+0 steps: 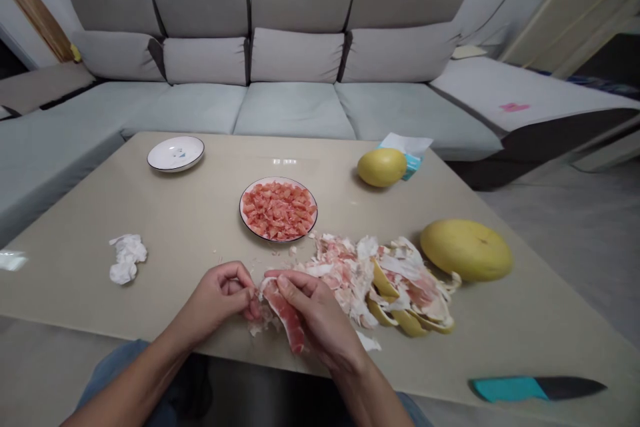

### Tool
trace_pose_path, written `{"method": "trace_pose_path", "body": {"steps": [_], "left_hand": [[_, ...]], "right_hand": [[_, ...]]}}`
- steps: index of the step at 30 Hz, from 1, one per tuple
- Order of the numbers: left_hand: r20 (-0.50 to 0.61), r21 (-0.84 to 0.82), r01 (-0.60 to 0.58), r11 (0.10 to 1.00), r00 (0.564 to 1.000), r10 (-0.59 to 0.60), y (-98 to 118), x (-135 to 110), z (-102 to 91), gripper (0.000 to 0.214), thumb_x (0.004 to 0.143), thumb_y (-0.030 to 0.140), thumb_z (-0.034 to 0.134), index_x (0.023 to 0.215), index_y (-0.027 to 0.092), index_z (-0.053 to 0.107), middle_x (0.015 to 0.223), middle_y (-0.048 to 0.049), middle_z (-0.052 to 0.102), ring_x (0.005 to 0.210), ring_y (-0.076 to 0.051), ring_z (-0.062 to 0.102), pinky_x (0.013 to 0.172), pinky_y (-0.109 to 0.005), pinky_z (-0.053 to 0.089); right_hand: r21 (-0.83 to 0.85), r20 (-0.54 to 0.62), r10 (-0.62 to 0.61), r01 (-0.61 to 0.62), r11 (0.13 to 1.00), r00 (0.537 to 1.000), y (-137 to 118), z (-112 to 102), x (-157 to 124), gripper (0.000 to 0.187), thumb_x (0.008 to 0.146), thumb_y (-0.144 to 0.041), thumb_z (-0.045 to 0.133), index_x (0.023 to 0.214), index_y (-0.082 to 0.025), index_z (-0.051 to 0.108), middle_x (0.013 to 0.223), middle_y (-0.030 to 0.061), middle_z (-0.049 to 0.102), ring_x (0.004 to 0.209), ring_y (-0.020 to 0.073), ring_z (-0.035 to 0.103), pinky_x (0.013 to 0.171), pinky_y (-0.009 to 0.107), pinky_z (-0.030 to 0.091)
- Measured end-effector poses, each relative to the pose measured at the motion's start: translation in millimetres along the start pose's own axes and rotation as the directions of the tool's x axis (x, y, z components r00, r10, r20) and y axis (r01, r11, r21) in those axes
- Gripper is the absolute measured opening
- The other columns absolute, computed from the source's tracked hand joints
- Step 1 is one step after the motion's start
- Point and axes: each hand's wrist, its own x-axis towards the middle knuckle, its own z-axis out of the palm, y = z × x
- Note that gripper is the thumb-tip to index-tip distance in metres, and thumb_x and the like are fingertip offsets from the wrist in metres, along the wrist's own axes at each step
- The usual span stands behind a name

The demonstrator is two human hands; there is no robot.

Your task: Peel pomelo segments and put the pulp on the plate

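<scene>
Standing by the low table (150, 213), I see both hands meeting at its near edge on one long pink segment (289, 323) of citrus fruit. The right hand (323, 323) wraps the segment from above, with the fingers curled over its top end. The left hand (220, 297) is pinched shut right at that same end, apparently on a flap of the pale skin, though the fingertips hide exactly what they grip. To my eye the skin is being pulled off. That goes best with a small, firm pinch close to the flesh and a slow pull along the length. The holding hand should stay gentle, since a squeeze would likely burst the juicy flesh. Scraps lie under the hands. A heap of peel and skins (385, 280) sits just beside the right hand, so waste has a near place to go. Beyond the hands stands a plate (242, 208) filled with pink fruit pieces (279, 210). Two whole yellow fruits (465, 250) lie to the right, and a knife (537, 388) lies well apart near the table's corner.
</scene>
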Motion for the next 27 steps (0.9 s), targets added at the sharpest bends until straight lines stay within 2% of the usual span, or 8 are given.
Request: {"method": "trace_pose_path", "body": {"steps": [5, 8, 10, 13, 16, 18, 23, 27], "left_hand": [[0.079, -0.020, -0.083, 0.996, 0.993, 0.085, 1.2, -1.6, -6.5, 0.022, 0.081, 0.033, 0.069, 0.074, 0.016, 0.057, 0.059, 0.0010, 0.062, 0.052, -0.010, 0.056, 0.052, -0.021, 0.047], [0.075, -0.020, -0.091, 0.996, 0.993, 0.092, 0.8, -2.5, -7.9, 0.023, 0.082, 0.035, 0.067, 0.075, 0.016, 0.057, 0.059, 0.0015, 0.060, 0.051, -0.010, 0.053, 0.050, -0.020, 0.045], [0.059, -0.013, -0.081, 0.997, 0.995, 0.082, 0.7, -2.8, -8.4, 0.023, 0.082, 0.036, 0.067, 0.075, 0.016, 0.057, 0.059, 0.0015, 0.059, 0.052, -0.010, 0.053, 0.049, -0.020, 0.045], [0.043, 0.001, -0.059, 0.998, 0.997, 0.059, 1.5, -3.4, -8.4, 0.023, 0.081, 0.035, 0.068, 0.074, 0.016, 0.056, 0.058, 0.0019, 0.059, 0.050, -0.010, 0.053, 0.049, -0.019, 0.044], [0.032, -0.004, -0.041, 0.999, 0.999, 0.041, 4.0, -4.1, -8.3, 0.022, 0.080, 0.034, 0.068, 0.073, 0.016, 0.056, 0.056, 0.0023, 0.058, 0.050, -0.009, 0.052, 0.048, -0.019, 0.043], [0.037, -0.019, -0.029, 0.999, 0.999, 0.030, 6.5, -4.0, -8.8, 0.021, 0.079, 0.033, 0.068, 0.073, 0.016, 0.056, 0.056, 0.0022, 0.058, 0.050, -0.009, 0.051, 0.047, -0.018, 0.042], [0.055, -0.121, 0.036, 0.992, 0.998, -0.029, 12.3, -3.2, -13.8, 0.016, 0.076, 0.025, 0.067, 0.071, 0.015, 0.056, 0.055, 0.0020, 0.057, 0.046, -0.008, 0.048, 0.044, -0.017, 0.039], [0.085, -0.295, 0.099, 0.950, 0.993, -0.077, 13.4, -4.0, -18.0, 0.013, 0.074, 0.024, 0.066, 0.072, 0.015, 0.056, 0.057, 0.0019, 0.055, 0.047, -0.008, 0.048, 0.042, -0.016, 0.038]], "right_hand": [[-0.026, 0.023, 0.060, -0.059, 0.998, 0.998, -5.6, -1.9, 0.0, 0.047, 0.069, -0.052, 0.078, 0.095, -0.014, 0.072, 0.073, 0.0037, 0.069, 0.058, 0.0110, 0.058, 0.052, 0.020, 0.044], [-0.113, 0.063, 0.076, -0.068, 0.991, 0.995, -5.0, -1.3, -1.0, 0.052, 0.076, -0.058, 0.069, 0.106, -0.016, 0.067, 0.088, 0.0066, 0.069, 0.064, 0.0133, 0.061, 0.049, 0.021, 0.045], [-0.180, 0.126, 0.075, -0.052, 0.982, 0.989, -3.2, 0.1, -2.4, 0.056, 0.073, -0.054, 0.074, 0.116, -0.020, 0.060, 0.106, 0.0073, 0.066, 0.076, 0.0158, 0.065, 0.055, 0.024, 0.050], [-0.298, 0.146, -0.020, 0.064, 0.952, 0.989, 0.5, 2.6, -3.1, 0.058, 0.067, -0.037, 0.083, 0.116, -0.025, 0.056, 0.118, 0.0050, 0.061, 0.097, 0.0189, 0.064, 0.080, 0.029, 0.052], [-0.396, 0.148, -0.114, 0.165, 0.903, 0.982, 2.3, 3.0, -1.3, 0.028, 0.078, -0.035, 0.072, 0.101, -0.021, 0.063, 0.105, 0.0043, 0.066, 0.099, 0.0202, 0.063, 0.088, 0.031, 0.049], [-0.425, 0.174, -0.118, 0.183, 0.886, 0.978, 0.8, 1.2, -0.4, 0.020, 0.083, -0.035, 0.066, 0.096, -0.019, 0.066, 0.100, 0.0050, 0.069, 0.095, 0.0204, 0.064, 0.085, 0.031, 0.050], [-0.463, 0.159, -0.030, 0.101, 0.881, 0.987, -12.1, -6.6, -4.1, 0.022, 0.079, -0.038, 0.072, 0.085, -0.017, 0.068, 0.077, 0.0013, 0.066, 0.069, 0.0150, 0.060, 0.063, 0.025, 0.046], [-0.346, 0.217, 0.049, 0.030, 0.938, 0.975, -21.4, -7.4, -8.6, 0.031, 0.075, -0.046, 0.075, 0.071, -0.017, 0.061, 0.065, -0.0029, 0.059, 0.057, 0.0108, 0.052, 0.054, 0.022, 0.041]]}}
